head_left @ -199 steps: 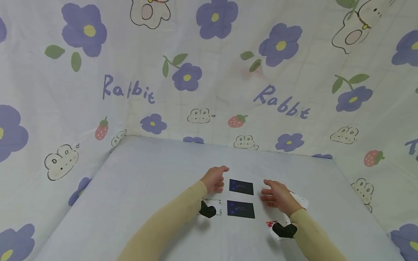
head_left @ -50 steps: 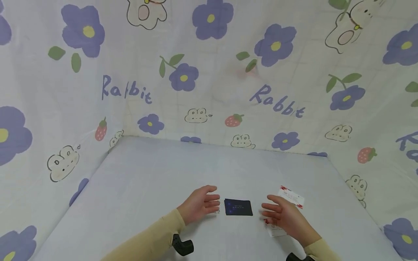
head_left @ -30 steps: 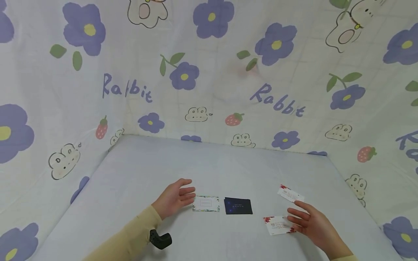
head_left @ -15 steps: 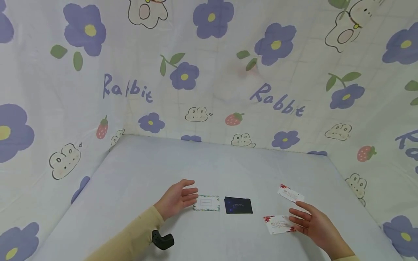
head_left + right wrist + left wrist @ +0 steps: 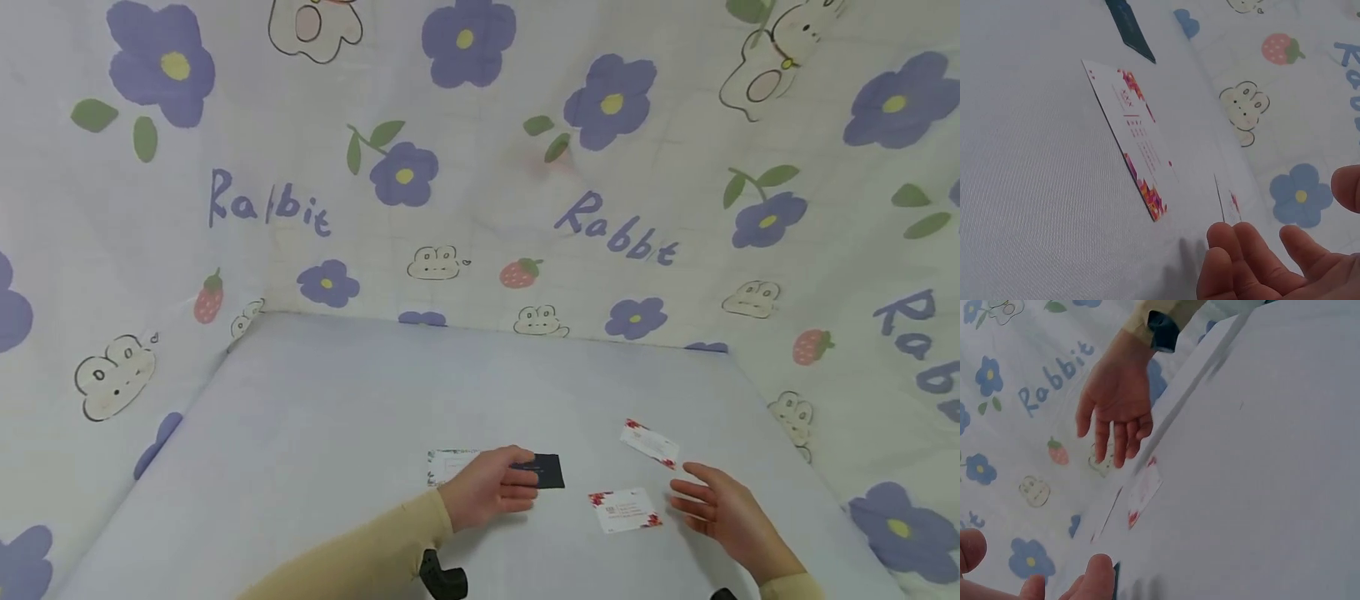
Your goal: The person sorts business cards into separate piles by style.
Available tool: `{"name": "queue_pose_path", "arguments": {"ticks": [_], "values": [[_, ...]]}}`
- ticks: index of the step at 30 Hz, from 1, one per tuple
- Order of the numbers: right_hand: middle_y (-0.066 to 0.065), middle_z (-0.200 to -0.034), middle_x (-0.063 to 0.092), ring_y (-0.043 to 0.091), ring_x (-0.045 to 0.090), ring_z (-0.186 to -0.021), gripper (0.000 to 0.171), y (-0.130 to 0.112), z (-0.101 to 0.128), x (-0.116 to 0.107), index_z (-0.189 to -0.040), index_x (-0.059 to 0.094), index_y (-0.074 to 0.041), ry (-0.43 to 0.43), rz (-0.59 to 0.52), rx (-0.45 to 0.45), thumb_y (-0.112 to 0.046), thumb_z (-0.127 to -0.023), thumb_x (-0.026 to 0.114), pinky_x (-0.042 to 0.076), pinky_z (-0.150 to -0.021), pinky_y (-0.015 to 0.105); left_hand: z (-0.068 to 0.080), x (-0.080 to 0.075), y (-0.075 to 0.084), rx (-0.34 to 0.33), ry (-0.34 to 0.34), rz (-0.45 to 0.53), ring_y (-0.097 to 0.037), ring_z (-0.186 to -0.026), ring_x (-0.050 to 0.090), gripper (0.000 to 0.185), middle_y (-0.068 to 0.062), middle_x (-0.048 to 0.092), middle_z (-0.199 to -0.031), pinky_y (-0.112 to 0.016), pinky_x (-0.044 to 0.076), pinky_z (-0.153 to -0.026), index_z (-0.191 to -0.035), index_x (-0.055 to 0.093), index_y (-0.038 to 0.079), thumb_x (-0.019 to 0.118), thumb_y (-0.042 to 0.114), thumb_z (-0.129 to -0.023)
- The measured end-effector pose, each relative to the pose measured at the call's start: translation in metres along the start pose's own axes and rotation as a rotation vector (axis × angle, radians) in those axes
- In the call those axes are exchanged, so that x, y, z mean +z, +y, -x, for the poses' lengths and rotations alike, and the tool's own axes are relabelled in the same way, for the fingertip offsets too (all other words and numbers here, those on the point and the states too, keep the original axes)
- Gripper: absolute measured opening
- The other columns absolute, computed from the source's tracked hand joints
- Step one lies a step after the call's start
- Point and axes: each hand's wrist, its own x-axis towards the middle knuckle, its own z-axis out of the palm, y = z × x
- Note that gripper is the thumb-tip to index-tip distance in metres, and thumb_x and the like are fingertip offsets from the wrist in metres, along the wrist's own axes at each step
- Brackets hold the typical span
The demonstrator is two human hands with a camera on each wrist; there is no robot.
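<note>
The left hand [image 5: 491, 487] has its fingers loosely extended and its thumb apart from them, with nothing gripped. It partly covers the dark card [image 5: 552, 472], which shows past its fingertips; whether they touch is unclear. A green-bordered card [image 5: 448, 467] lies on the worktop [image 5: 337, 400], partly hidden behind that hand. The right hand [image 5: 727, 518] is relaxed, fingers slightly spread, holding nothing. The nearer red-cornered card [image 5: 626, 510] lies between the hands; the farther red-cornered card [image 5: 649, 442] is just beyond the right hand's thumb.
</note>
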Motion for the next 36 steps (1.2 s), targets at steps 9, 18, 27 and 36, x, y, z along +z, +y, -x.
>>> {"name": "queue_pose_path", "arguments": {"ticks": [9, 18, 27, 36], "values": [[0.013, -0.123, 0.07, 0.012, 0.07, -0.093, 0.076, -0.001, -0.012, 0.006, -0.157, 0.014, 0.008, 0.002, 0.132, 0.045, -0.045, -0.108, 0.04, 0.055, -0.083, 0.032, -0.017, 0.053, -0.033, -0.108, -0.011, -0.002, -0.042, -0.119, 0.064, 0.074, -0.035, 0.059, -0.133, -0.051, 0.054, -0.104, -0.153, 0.031, -0.008, 0.063, 0.024, -0.094], [0.009, -0.117, 0.073, 0.012, 0.072, -0.091, 0.073, 0.0, -0.007, 0.015, -0.155, 0.019, 0.01, -0.027, 0.14, 0.027, -0.042, -0.108, 0.042, 0.057, -0.08, 0.03, -0.027, 0.071, -0.037, -0.08, 0.006, 0.054, -0.043, -0.123, 0.06, 0.072, -0.039, 0.053, -0.137, -0.054, 0.05, -0.107, -0.151, 0.033, -0.007, 0.062, 0.024, -0.093], [-0.002, -0.106, 0.074, 0.01, 0.073, -0.088, 0.075, 0.002, -0.005, 0.02, -0.156, 0.018, 0.009, -0.043, 0.086, 0.038, -0.043, -0.108, 0.044, 0.059, -0.078, 0.028, -0.027, 0.074, -0.04, -0.064, 0.002, 0.107, -0.049, -0.131, 0.053, 0.065, -0.042, 0.047, -0.142, -0.057, 0.046, -0.111, -0.146, 0.042, -0.005, 0.06, 0.028, -0.094], [-0.002, -0.105, 0.074, 0.011, 0.072, -0.089, 0.07, 0.006, -0.004, 0.02, -0.157, 0.019, 0.007, -0.033, 0.029, 0.044, -0.039, -0.109, 0.04, 0.058, -0.078, 0.028, -0.026, 0.074, -0.041, -0.057, -0.013, 0.125, -0.05, -0.135, 0.051, 0.072, -0.041, 0.046, -0.145, -0.058, 0.046, -0.111, -0.15, 0.04, -0.006, 0.059, 0.032, -0.092]]}}
